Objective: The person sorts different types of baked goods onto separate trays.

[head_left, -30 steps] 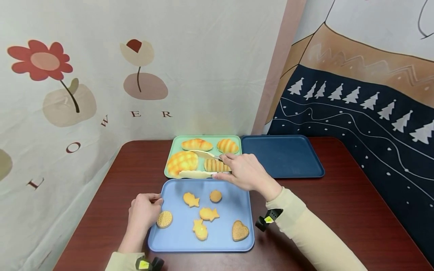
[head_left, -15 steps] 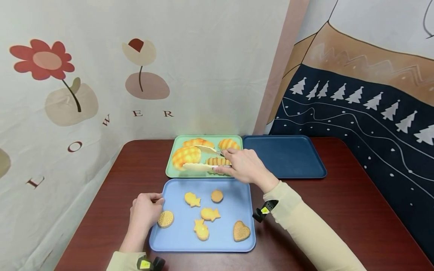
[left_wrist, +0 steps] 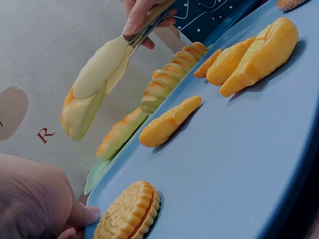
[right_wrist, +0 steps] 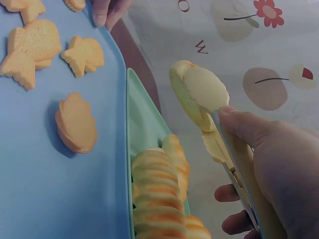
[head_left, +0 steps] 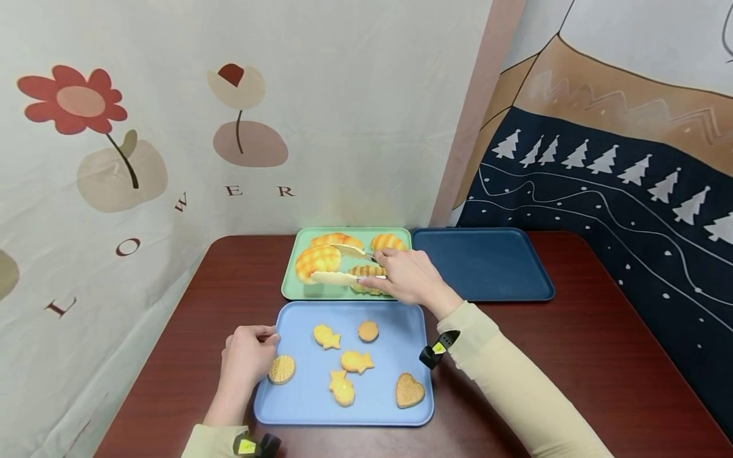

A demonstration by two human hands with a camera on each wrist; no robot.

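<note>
While the right hand (head_left: 409, 278) grips tongs (head_left: 336, 278) clamped on the round bread (head_left: 318, 262), raised over the green tray (head_left: 290, 287), and the left hand (head_left: 246, 356) pinches the light-blue tray (head_left: 306, 407) at its left edge, steady, even pressure should keep the bread from slipping

Right hand (head_left: 408, 277) is reaching farther forward than left hand (head_left: 246, 356)
The right arm (head_left: 521, 388) is slanting inward, its fingers (right_wrist: 238, 222) curling in a grip; the left hand is pinching.

My right hand (head_left: 409, 277) partly hides the tongs (head_left: 336, 278), which partly cover the bun (head_left: 316, 261); the left wrist view crops my left hand (left_wrist: 35, 199) and the tray (left_wrist: 224, 159).
</note>
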